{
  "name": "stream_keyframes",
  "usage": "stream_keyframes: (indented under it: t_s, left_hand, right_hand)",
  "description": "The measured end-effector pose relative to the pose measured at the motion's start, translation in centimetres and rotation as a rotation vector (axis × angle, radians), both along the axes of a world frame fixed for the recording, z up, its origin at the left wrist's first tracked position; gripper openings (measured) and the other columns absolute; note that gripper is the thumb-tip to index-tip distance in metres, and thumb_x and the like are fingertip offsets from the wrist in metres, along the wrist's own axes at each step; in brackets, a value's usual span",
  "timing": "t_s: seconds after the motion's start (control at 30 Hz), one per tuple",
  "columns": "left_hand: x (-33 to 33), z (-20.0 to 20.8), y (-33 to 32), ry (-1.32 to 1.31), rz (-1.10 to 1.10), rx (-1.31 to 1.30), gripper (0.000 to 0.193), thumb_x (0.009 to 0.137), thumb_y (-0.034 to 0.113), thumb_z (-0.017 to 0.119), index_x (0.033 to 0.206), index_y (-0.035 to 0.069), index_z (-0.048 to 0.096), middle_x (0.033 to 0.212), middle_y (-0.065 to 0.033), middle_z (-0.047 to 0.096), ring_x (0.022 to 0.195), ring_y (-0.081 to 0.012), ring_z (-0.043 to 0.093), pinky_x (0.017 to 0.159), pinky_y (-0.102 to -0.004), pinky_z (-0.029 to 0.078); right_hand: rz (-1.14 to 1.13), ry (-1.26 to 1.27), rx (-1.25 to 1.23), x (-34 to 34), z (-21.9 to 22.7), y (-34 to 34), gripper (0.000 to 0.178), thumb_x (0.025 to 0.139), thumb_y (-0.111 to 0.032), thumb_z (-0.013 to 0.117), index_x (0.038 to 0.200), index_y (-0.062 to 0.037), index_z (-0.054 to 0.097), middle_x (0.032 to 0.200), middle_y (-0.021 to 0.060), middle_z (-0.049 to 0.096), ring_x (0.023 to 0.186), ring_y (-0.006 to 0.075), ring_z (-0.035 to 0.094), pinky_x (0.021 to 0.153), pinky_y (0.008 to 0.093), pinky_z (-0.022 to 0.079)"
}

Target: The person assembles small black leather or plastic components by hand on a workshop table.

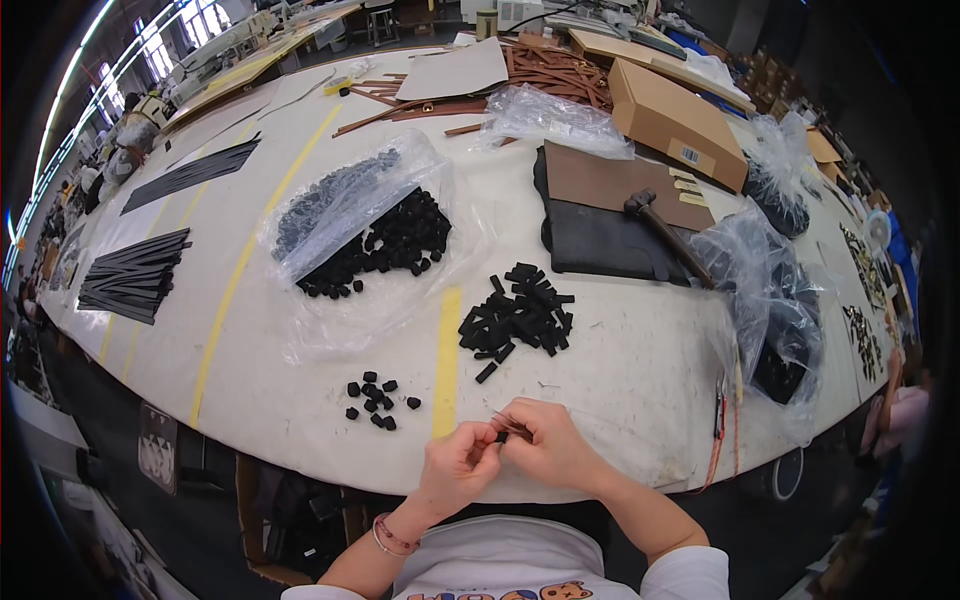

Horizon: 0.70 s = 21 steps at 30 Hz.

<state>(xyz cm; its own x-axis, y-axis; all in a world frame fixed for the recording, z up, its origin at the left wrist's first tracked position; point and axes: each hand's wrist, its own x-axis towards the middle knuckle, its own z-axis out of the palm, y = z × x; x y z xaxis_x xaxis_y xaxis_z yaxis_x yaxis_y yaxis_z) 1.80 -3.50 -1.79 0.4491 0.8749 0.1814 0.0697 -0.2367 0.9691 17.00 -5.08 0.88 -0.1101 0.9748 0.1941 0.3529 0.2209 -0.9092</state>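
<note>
Nearer the person than the heap of short black stick-like pieces [520, 318] on the off-white table [630, 360], the left hand [460, 465] and right hand [548, 443] together pinch one small black piece [502, 437].

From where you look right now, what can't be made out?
In the head view:
Small black piece: partly covered by left hand and right hand.
Dark pieces in the plastic bag: many blurred by its film.
Brass-coloured bits: too small, near the rim.
White shirt: cut off by the lower edge.
</note>
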Motion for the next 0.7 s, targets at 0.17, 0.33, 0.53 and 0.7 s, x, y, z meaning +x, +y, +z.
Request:
stream_keyframes:
  t_s: [0.17,0.33,0.53,0.7]
  left_hand:
    - [-0.7,0.7,0.6,-0.046,-0.05,-0.191,0.005,0.074,-0.004,0.055,0.077,-0.003,0.051,0.058,0.0016,0.051,0.05,0.0012,0.043,0.042,-0.0149,0.034]
    - [-0.9,1.2,0.6,-0.006,-0.041,-0.162,0.006,0.072,-0.004,0.056,0.075,-0.002,0.051,0.056,0.0007,0.051,0.049,0.0006,0.045,0.042,-0.0156,0.035]
    - [-0.5,1.9,0.5,0.121,0.032,0.063,0.008,0.07,-0.004,0.056,0.076,-0.003,0.051,0.056,-0.0006,0.053,0.049,-0.003,0.05,0.044,-0.0172,0.04]
    - [0.4,0.6,1.1,0.274,0.103,0.646,0.008,0.072,-0.002,0.056,0.075,0.0,0.049,0.06,-0.0064,0.054,0.045,-0.0098,0.052,0.042,-0.0245,0.043]
  right_hand:
    - [0.135,0.326,-0.401,1.0,-0.1,0.0,0.006,0.066,-0.002,0.055,0.071,0.0006,0.052,0.061,-0.0007,0.048,0.056,0.0026,0.038,0.048,0.0194,0.031]
    - [0.176,0.472,-0.529,1.3,0.2,0.4,0.007,0.069,-0.004,0.06,0.071,-0.0019,0.054,0.062,-0.0042,0.05,0.054,0.001,0.039,0.046,0.0177,0.03]
    - [0.175,0.407,-0.478,1.2,-0.3,0.6,0.006,0.071,-0.003,0.061,0.072,-0.0022,0.055,0.061,-0.0044,0.05,0.05,0.0007,0.04,0.042,0.0181,0.03]
    - [-0.028,0.061,-0.215,-0.5,-0.4,0.3,0.012,0.07,-0.008,0.058,0.069,-0.0004,0.049,0.052,0.0054,0.046,0.046,0.0085,0.042,0.042,0.0245,0.033]
